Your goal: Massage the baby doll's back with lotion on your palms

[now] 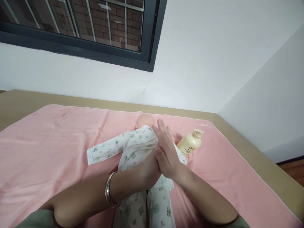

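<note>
The left hand (147,171) and right hand (168,155) press together above a doll (136,153) in printed clothes, which lies on a pink cloth (59,142) over the tabletop (261,163). The right fingers extend nearly straight; the left's openness, and anything between the palms, cannot be told. A cream bottle (190,143) sits beside the doll.

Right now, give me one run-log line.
left hand: touching right hand | clothed doll: lying on pink cloth, below hands | bottle: beside doll
</note>
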Demonstrator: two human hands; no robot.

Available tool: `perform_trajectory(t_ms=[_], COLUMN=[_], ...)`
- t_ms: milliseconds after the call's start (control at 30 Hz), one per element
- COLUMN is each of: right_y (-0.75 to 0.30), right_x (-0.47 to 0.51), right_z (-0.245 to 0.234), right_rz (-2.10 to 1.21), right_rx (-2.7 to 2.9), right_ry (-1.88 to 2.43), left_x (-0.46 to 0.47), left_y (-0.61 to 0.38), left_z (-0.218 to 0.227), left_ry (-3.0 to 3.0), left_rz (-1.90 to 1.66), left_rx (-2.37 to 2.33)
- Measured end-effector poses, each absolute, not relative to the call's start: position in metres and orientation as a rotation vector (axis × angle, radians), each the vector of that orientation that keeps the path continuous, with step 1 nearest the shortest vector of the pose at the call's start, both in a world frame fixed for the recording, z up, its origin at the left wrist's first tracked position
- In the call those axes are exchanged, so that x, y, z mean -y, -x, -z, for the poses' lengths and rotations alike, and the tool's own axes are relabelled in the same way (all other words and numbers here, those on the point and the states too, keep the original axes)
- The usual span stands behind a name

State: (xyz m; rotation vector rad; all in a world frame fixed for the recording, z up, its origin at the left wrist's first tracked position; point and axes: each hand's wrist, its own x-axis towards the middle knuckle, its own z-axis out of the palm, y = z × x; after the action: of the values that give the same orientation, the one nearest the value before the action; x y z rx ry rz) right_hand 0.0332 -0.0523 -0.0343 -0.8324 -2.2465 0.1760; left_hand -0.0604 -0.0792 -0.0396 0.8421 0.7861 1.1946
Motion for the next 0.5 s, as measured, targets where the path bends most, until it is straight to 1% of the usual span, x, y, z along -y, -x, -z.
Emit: perform_trajectory(t_ms=[67,133,233,300,367,433,500], right_y=[-0.042,-0.046,-0.039,-0.026,-0.013,-0.003,-0.001], right_x=[0.041,0.029,0.013,0.009,0.014,0.031,0.053], right_z=[0.03,0.033,0.047,0.059,0.068,0.071,0.069], right_rz=[-0.158,-0.2,-0.352,-0.376,-0.282,-0.148,-0.058], right_rx=[2.199,2.134,2.013,2.081,2.309,2.523,2.621], right_ry=[0.835,0.917,1.163,1.243,1.216,1.174,1.193], left_x=[0.084,0.079,0.06,0.046,0.038,0.035,0.036], left_y=[0.074,0.092,0.117,0.124,0.126,0.124,0.123], left_z=[0.04,0.042,0.057,0.074,0.091,0.104,0.11], left_ry=[-0.954,-1.12,-1.251,-1.222,-1.214,-1.228,-1.227], left_rz=[-1.13,-1.164,-1.443,-1.575,-1.654,-1.734,-1.797], left_rx=[-0.725,-0.78,-1.141,-1.408,-1.508,-1.471,-1.416])
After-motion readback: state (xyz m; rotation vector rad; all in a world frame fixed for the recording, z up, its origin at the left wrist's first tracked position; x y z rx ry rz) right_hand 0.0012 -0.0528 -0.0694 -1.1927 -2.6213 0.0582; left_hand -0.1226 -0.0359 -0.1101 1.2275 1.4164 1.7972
